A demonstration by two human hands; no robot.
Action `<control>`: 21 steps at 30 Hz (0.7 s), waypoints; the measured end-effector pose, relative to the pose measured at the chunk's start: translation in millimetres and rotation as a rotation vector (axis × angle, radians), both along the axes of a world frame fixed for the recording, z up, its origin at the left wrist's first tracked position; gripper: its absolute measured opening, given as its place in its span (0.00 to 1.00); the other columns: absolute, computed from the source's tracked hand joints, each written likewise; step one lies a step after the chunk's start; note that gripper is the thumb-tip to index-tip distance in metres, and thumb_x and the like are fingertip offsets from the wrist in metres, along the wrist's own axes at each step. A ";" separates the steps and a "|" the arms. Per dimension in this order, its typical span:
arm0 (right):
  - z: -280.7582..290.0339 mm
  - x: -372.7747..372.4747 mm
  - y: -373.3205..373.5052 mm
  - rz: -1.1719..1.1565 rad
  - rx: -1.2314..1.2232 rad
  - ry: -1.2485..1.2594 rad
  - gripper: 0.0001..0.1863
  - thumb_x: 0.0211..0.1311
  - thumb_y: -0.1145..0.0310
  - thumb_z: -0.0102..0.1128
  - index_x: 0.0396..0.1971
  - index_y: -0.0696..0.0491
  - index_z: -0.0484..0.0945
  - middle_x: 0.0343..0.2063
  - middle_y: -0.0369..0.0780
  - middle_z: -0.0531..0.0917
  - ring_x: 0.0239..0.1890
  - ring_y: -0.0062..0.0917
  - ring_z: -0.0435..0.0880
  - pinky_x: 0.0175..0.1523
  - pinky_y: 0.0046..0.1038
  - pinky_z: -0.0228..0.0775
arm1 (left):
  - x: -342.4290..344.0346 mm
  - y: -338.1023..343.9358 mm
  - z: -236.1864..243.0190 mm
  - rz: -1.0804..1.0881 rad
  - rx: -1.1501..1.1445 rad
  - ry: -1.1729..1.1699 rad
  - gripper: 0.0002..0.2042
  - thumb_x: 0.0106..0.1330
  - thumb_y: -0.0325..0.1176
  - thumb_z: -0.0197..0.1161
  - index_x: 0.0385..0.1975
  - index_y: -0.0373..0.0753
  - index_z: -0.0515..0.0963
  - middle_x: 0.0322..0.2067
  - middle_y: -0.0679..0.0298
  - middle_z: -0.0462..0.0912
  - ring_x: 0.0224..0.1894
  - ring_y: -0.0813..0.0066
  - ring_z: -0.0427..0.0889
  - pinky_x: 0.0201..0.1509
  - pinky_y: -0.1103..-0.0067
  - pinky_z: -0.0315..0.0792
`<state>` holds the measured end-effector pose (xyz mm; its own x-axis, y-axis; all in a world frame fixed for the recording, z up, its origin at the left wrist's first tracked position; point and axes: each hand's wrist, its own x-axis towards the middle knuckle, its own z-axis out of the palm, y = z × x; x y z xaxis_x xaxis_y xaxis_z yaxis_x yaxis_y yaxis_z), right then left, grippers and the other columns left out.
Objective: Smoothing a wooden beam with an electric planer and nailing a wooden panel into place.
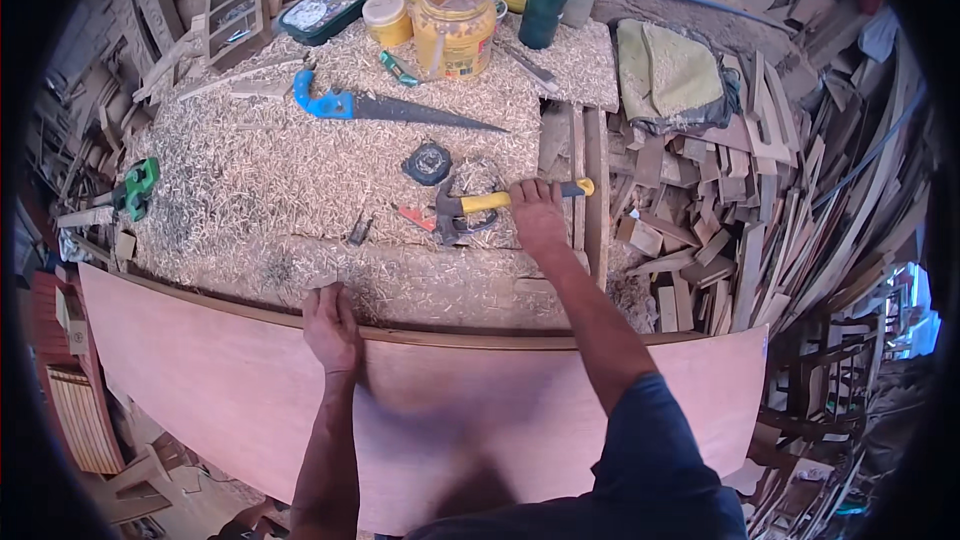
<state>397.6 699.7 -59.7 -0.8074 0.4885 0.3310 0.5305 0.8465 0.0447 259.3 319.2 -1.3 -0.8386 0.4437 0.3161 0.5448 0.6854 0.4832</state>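
My right hand (pixel 540 212) grips the yellow-and-black handle of a claw hammer (pixel 475 202), lying over the shavings on the workbench (pixel 440 285). Beside the hammer head are a dark tape measure (pixel 428 162) and a red-handled tool (pixel 410 216), partly hidden. My left hand (pixel 330 325) is closed on the top edge of a large pale plywood panel (pixel 200 370), which stands along the bench's front with a narrow wooden strip on its edge. A small dark object (pixel 360 230) lies just beyond that hand; I cannot tell what it is.
A blue-handled saw (pixel 340 105) and a green tool (pixel 135 188) lie among shavings. Yellow tubs (pixel 450 40), a teal bottle (pixel 545 5) and a dark tray (pixel 322 12) stand at the back. A green cloth (pixel 665 75) and piled offcuts (pixel 700 240) crowd the right.
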 end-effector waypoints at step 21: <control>196.5 237.7 -156.5 -0.238 -1.236 0.630 0.20 0.76 0.70 0.69 0.63 0.55 0.77 0.28 0.34 0.78 0.31 0.17 0.76 0.36 0.26 0.71 | -17.9 -15.5 -32.6 -0.132 -0.073 0.037 0.14 0.86 0.37 0.56 0.55 0.34 0.84 0.49 0.47 0.88 0.52 0.43 0.85 0.58 0.58 0.77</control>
